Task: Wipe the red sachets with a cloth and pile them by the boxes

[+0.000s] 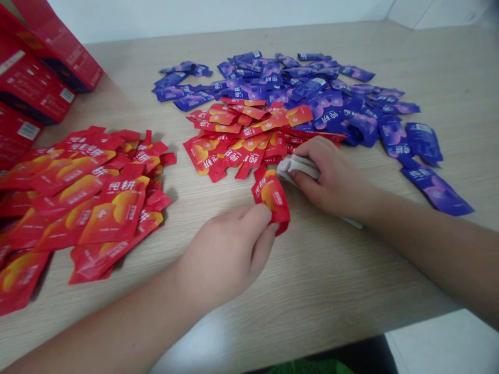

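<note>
Between the thumb and fingers of my left hand [230, 249] is a red sachet [273, 196] with an orange fruit print, held upright over the table. My right hand [331, 176] is closed round a folded white cloth or tissue [298, 167], close to the sachet's upper right edge. Just beyond both hands lies a pile of red sachets [241, 137]. A spread of purple-blue sachets [331, 104] lies behind it and to its right, partly overlapped by the red ones. My right fingers hide part of the white wad.
At the left a larger heap of red sachets [89, 192] covers the table [312, 291]. Several red boxes [35, 78] stand at the back left. One purple sachet [436, 189] lies beside my right forearm. A white wall [234, 15] rises behind the table.
</note>
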`<action>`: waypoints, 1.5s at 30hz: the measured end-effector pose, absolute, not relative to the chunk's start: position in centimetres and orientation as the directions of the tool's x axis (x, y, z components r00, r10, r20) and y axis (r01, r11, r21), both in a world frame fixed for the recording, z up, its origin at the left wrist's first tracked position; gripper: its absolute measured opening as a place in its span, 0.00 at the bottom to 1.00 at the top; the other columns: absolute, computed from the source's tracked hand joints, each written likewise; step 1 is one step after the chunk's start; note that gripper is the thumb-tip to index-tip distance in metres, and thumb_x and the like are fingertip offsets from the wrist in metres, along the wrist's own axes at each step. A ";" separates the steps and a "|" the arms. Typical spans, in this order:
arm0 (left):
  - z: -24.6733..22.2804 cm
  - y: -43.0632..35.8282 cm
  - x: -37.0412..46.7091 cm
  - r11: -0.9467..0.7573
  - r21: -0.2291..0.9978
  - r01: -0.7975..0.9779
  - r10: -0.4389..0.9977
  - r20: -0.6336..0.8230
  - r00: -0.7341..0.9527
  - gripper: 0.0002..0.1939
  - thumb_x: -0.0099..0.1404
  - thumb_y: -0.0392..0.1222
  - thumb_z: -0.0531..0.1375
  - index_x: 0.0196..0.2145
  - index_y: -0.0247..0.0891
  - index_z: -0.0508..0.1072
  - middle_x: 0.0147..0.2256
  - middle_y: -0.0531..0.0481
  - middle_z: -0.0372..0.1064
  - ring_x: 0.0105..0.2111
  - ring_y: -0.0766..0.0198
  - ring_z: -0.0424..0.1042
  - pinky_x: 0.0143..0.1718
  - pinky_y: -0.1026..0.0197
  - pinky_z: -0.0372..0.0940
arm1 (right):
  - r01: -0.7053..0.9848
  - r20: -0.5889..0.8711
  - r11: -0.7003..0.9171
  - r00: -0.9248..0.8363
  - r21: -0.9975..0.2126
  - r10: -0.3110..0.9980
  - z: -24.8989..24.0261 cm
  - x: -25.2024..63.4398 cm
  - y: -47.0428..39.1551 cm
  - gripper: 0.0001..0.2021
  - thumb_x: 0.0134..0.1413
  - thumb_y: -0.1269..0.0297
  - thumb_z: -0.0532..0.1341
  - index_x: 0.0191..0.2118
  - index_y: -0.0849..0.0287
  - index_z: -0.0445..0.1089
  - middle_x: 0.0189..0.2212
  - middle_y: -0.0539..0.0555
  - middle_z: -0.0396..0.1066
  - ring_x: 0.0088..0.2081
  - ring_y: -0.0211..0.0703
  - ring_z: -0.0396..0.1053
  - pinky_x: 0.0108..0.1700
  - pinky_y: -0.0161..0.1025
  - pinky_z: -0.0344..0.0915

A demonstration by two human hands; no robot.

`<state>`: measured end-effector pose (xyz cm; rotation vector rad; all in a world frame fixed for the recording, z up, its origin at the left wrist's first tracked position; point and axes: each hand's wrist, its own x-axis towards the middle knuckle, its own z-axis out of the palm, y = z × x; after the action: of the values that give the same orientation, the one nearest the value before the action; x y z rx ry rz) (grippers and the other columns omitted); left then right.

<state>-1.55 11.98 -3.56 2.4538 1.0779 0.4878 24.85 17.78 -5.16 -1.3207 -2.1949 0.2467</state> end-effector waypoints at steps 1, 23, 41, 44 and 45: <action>-3.6 12.0 -1.5 -0.541 0.580 0.608 0.803 0.144 0.578 0.09 0.79 0.39 0.53 0.39 0.42 0.70 0.31 0.55 0.72 0.27 0.63 0.71 0.27 0.60 0.61 | 0.769 0.399 0.477 -0.314 -0.425 0.862 -5.1 24.9 17.7 0.09 0.66 0.63 0.63 0.50 0.51 0.71 0.48 0.61 0.77 0.50 0.64 0.73 0.52 0.60 0.70; -4.8 12.4 -1.7 -0.638 0.319 0.700 0.769 0.229 0.597 0.48 0.73 0.62 0.66 0.77 0.31 0.55 0.77 0.27 0.51 0.77 0.36 0.52 0.76 0.34 0.56 | 0.679 0.240 0.600 -0.555 -0.422 0.796 -5.2 24.6 17.2 0.10 0.68 0.63 0.63 0.53 0.53 0.71 0.49 0.60 0.75 0.50 0.59 0.73 0.50 0.51 0.70; -5.2 12.9 -2.4 -0.721 0.346 0.600 0.649 0.035 0.760 0.53 0.70 0.54 0.67 0.80 0.26 0.47 0.80 0.29 0.36 0.81 0.40 0.37 0.79 0.33 0.43 | 0.660 0.246 0.616 -0.571 -0.431 0.783 -5.3 24.9 17.1 0.11 0.66 0.64 0.64 0.53 0.54 0.72 0.51 0.60 0.76 0.50 0.58 0.73 0.51 0.50 0.70; -5.1 13.2 -2.4 -0.743 0.353 0.569 0.624 0.056 0.779 0.41 0.72 0.47 0.63 0.76 0.29 0.59 0.78 0.30 0.48 0.80 0.40 0.47 0.79 0.33 0.46 | 0.653 0.259 0.622 -0.571 -0.432 0.779 -5.4 25.0 17.1 0.14 0.64 0.65 0.65 0.54 0.55 0.72 0.52 0.60 0.75 0.50 0.58 0.73 0.52 0.51 0.70; -5.0 13.3 -2.4 -0.744 0.358 0.564 0.622 0.066 0.780 0.37 0.73 0.46 0.61 0.75 0.28 0.62 0.77 0.29 0.52 0.78 0.40 0.51 0.79 0.34 0.48 | 0.653 0.263 0.625 -0.572 -0.427 0.777 -5.5 25.0 17.2 0.14 0.65 0.65 0.65 0.54 0.55 0.72 0.52 0.60 0.75 0.50 0.58 0.73 0.52 0.51 0.70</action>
<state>-2.43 13.31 -5.01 2.6538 0.9106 0.2587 25.01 17.15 -5.48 -1.1326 -2.4237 0.3956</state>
